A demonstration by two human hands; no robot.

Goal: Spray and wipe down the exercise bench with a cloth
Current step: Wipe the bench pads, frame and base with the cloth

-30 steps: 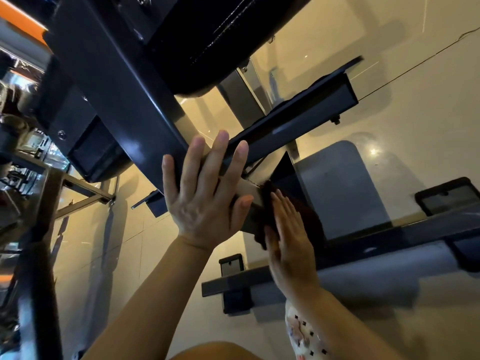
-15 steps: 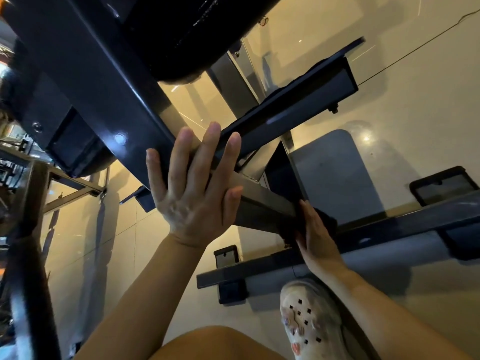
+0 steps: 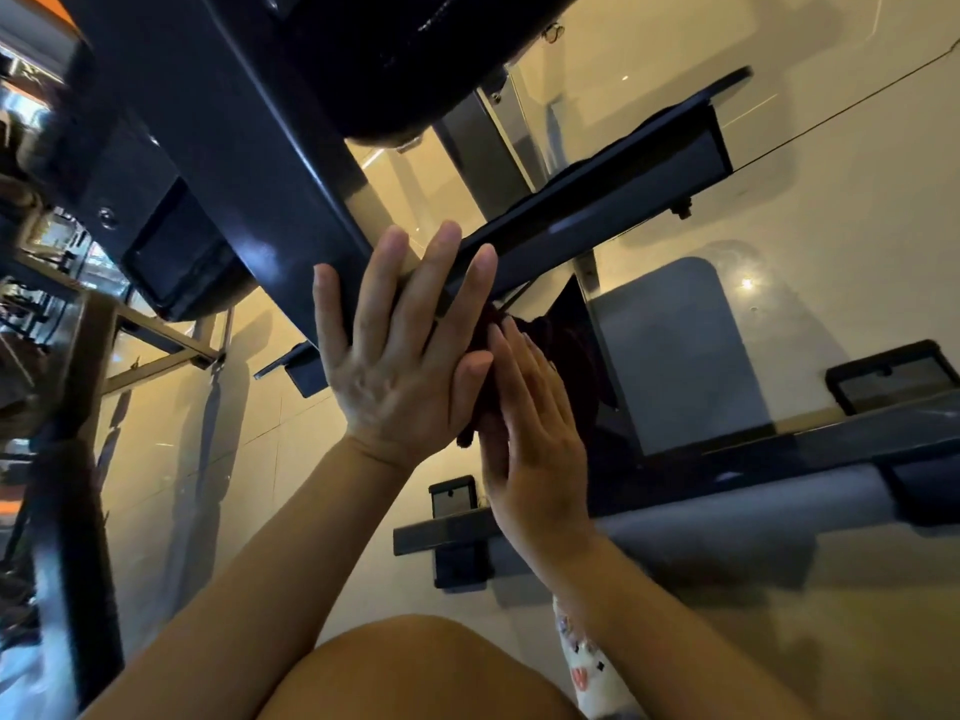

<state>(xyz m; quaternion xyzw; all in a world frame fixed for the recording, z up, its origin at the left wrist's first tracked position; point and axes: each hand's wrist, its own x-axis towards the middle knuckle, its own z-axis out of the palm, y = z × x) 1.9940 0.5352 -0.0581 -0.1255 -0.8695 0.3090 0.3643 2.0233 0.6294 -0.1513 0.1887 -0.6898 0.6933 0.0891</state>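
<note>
My left hand [image 3: 400, 376] lies flat, fingers straight, on the bench frame [image 3: 249, 163]. Just beside it, my right hand [image 3: 535, 433] presses the dark cloth [image 3: 566, 356] there, fingers straight.

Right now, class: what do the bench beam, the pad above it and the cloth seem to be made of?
Bench beam: probably painted steel, glossy dark finish with sharp highlights.
Pad: likely vinyl or leatherette, black, with a stitched seam.
Cloth: soft dark-red fabric, matte and bunched; weave unclear.

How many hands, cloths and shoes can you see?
Hands: 2, the left hand flat on the bench frame, the right hand pressing the dark cloth.
Cloths: 1.
Shoes: 1, a white shoe on the floor.
Total: 4.
</note>
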